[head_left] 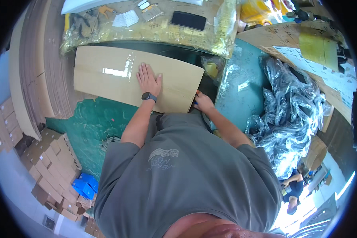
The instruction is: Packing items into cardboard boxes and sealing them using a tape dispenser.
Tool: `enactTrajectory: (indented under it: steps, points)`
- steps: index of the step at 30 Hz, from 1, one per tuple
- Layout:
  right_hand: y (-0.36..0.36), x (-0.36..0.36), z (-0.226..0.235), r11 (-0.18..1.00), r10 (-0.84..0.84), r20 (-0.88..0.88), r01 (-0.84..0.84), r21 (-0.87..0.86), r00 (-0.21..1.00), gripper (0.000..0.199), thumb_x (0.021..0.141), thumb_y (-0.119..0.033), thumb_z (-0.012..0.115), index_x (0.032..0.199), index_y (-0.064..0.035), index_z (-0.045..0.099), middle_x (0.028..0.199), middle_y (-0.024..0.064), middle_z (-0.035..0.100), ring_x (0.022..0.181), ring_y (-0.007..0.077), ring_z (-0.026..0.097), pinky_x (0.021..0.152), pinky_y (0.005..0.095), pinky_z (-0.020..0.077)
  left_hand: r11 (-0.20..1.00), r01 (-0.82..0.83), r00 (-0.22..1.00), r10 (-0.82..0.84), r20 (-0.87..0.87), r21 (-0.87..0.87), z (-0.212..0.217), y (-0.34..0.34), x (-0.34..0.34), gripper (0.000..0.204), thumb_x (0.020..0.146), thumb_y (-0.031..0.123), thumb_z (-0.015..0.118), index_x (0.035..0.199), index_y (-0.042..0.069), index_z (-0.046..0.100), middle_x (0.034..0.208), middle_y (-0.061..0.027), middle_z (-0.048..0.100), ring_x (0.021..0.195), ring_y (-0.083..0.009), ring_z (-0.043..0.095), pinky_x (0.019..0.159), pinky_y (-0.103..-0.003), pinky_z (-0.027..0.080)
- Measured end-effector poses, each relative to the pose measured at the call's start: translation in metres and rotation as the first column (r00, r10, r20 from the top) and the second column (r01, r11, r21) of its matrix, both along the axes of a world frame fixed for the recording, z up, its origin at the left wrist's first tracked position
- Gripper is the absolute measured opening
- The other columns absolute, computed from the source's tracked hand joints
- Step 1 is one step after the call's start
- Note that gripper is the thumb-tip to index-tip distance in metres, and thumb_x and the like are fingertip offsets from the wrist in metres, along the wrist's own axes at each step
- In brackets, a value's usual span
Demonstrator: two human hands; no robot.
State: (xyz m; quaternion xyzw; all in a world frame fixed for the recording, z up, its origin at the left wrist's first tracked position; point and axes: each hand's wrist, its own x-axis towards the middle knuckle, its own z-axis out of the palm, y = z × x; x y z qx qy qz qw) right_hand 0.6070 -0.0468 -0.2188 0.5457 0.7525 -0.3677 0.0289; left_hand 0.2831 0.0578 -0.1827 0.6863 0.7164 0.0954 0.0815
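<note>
A flat brown cardboard box [103, 73] lies on the green table [91, 123], with a shiny strip of clear tape [119, 71] along its top. My left hand [148, 79] rests palm down on the box, fingers spread, and has a dark watch [148, 96] at the wrist. My right hand [203, 102] is curled at the box's near right corner. A small blue object [194, 102] shows at its fingers, mostly hidden.
A tall stack of flat cardboard sheets [35, 71] stands at the left. Beyond the box lie a black phone [188, 20] and papers [125, 18]. Crumpled clear plastic [289, 111] fills the right. Small cartons [47, 158] and blue boxes [85, 185] sit lower left. Another person [293, 190] is lower right.
</note>
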Motion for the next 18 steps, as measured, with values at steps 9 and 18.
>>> enactTrajectory:
  steps: [9, 18]
  points:
    - [0.124, -0.021, 0.142, 0.764, -0.578, 0.018, 0.533, 0.363, 0.816, 0.055, 0.086, -0.035, 0.080, 0.129, -0.0024, 0.066, 0.107, 0.0244, 0.070, 0.098, 0.0443, 0.068, 0.087, 0.0524, 0.0547, 0.995, -0.042, 0.964, 0.065, 0.258, -0.096, 0.020, 0.004, -0.050, 0.074, 0.094, 0.038, 0.066, 0.153, 0.000, 0.044, 0.163, -0.0213, 0.036, 0.153, -0.0432, 0.027, 0.124, -0.057, 0.023]
    - [0.304, -0.061, 0.115, 0.716, -0.482, 0.261, 0.204, 0.668, 0.836, 0.063, 0.090, -0.003, 0.060, 0.152, -0.0047, 0.045, 0.145, 0.0231, 0.053, 0.141, 0.0410, 0.045, 0.117, 0.0589, 0.0325, 0.921, -0.390, 0.873, 0.371, 0.316, -0.004, 0.013, 0.283, -0.127, 0.050, 0.084, 0.053, 0.080, 0.108, 0.009, 0.073, 0.094, -0.0134, 0.077, 0.088, -0.0354, 0.074, 0.080, -0.048, 0.058]
